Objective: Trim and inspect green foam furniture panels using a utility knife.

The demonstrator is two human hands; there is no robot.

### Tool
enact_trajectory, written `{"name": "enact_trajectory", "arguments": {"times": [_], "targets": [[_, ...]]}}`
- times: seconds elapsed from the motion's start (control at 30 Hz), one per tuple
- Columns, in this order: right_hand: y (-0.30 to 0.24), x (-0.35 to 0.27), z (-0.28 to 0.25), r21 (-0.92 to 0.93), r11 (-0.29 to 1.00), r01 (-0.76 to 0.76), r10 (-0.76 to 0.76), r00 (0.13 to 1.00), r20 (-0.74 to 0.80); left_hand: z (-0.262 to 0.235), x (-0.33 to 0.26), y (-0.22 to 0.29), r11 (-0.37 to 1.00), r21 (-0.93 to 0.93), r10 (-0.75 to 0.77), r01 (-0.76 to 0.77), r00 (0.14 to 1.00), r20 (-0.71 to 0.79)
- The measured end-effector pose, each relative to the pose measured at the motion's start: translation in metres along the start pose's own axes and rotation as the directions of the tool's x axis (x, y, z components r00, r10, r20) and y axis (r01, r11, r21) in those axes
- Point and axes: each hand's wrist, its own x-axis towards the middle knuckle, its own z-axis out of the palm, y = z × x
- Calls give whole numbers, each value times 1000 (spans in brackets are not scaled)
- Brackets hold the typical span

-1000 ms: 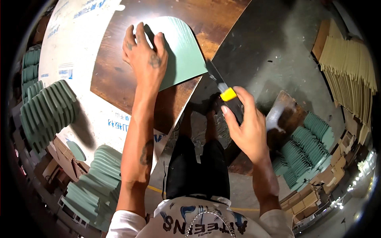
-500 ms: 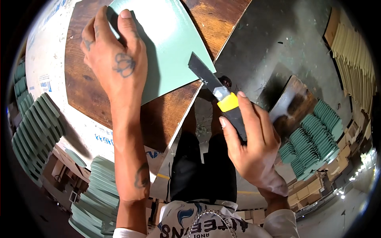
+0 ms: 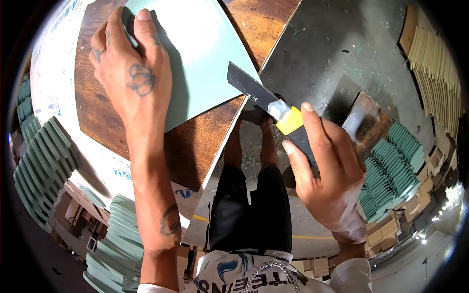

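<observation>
A pale green sheet [image 3: 205,58] lies flat on the brown wooden bench [image 3: 195,146], pinned under the spread, flat fingers [image 3: 146,29] of the left hand [image 3: 132,78]. Just right of them, the right hand [image 3: 325,171] has its fingers closed around a yellow-collared scraper [image 3: 273,105], blade tip over the sheet's lower-right edge. Stacks of green pieces [image 3: 391,166] lie beyond, right of the right hand.

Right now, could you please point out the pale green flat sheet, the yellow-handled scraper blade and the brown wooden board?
pale green flat sheet [image 3: 205,53], head view, bare middle.
yellow-handled scraper blade [image 3: 249,88], head view, dark blade.
brown wooden board [image 3: 195,146], head view, bare lower part.
</observation>
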Motion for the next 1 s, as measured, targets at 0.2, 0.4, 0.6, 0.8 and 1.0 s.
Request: {"name": "enact_trajectory", "arguments": {"times": [0.2, 0.4, 0.6, 0.8, 1.0], "targets": [[3, 5, -4, 35, 999, -9, 8, 999, 41, 1, 1, 0, 997, -41, -69, 70, 998, 12], [3, 11, -5, 65, 998, -8, 4, 998, 56, 0, 0, -2, 998, -11, -69, 69, 998, 14], [4, 15, -6, 59, 998, -14, 10, 997, 74, -1, 1, 2, 995, -43, -92, 92, 996, 20], [8, 19, -5, 48, 999, 15, -18, 997, 72, -1, 0, 3, 991, -95, -89, 90, 996, 14], [8, 24, -5, 46, 999, 10, -15, 996, 91, -5, 0, 6, 992, -76, -98, 101, 994, 44]]}}
